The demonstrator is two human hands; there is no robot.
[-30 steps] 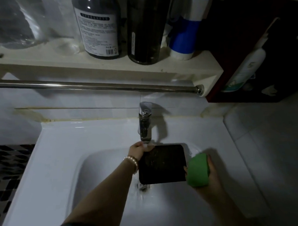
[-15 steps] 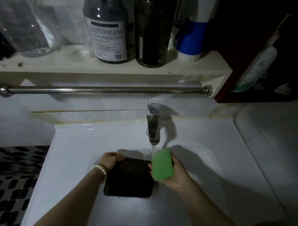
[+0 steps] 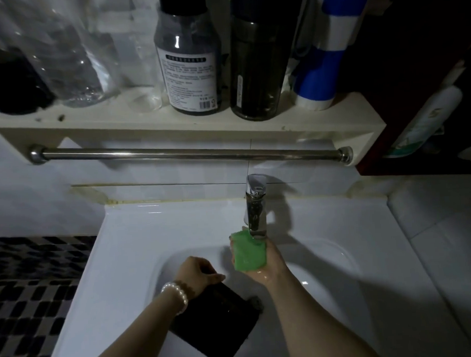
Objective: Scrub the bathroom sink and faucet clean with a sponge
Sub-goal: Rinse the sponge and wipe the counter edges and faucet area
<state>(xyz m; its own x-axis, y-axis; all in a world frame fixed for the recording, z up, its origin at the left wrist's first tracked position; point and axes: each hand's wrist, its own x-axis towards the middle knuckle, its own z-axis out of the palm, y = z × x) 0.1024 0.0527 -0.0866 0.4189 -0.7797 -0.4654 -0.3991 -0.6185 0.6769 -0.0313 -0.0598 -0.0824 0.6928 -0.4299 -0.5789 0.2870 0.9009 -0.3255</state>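
Note:
My right hand (image 3: pixel 268 266) grips a green sponge (image 3: pixel 247 254) and holds it right under the spout of the chrome faucet (image 3: pixel 255 207), where water runs onto it. The white sink (image 3: pixel 139 236) has a rounded basin below. My left hand (image 3: pixel 195 274), with a pearl bracelet at the wrist, holds the top edge of a flat black square object (image 3: pixel 216 322) tilted inside the basin, partly over the drain (image 3: pixel 257 303).
A cream shelf (image 3: pixel 189 126) above the sink carries dark bottles, clear bottles and a blue-and-white container (image 3: pixel 323 58). A steel towel rail (image 3: pixel 190 153) runs under it. Black-and-white mosaic floor (image 3: pixel 25 282) lies left; a dark cabinet (image 3: pixel 419 89) stands at the right.
My right hand has raised the sponge up to the faucet spout. My left hand has drawn the black square object down and leftward in the basin.

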